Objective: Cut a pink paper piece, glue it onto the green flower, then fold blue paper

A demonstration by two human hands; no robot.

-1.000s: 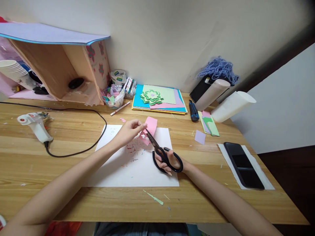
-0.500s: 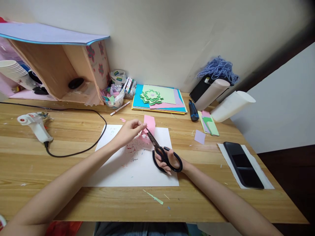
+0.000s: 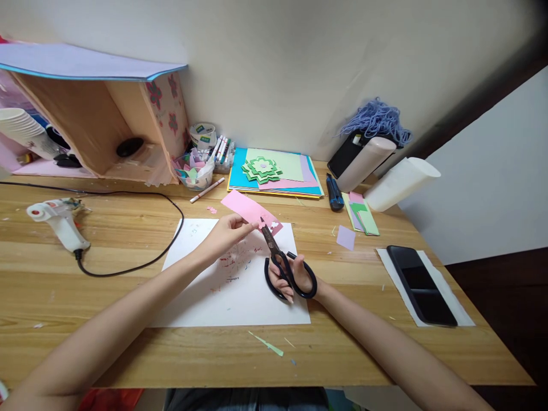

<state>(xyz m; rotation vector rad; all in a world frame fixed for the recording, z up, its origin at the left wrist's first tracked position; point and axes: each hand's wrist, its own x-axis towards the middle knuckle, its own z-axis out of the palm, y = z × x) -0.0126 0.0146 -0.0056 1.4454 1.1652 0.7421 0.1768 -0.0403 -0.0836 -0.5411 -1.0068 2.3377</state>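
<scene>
Left grip [image 3: 230, 233] pinches pink paper [image 3: 240, 206], long side running ten to four; right grip [image 3: 301, 278], palm up, holds scissors [image 3: 272, 244] pointing to eleven o'clock.

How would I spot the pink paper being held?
On the wooden table, find the large white sheet. Over its far edge, the left hand holds the pink paper by the scissors. Unlike the tiny pink scraps nearby, it is a long strip, holed near one end.
</scene>
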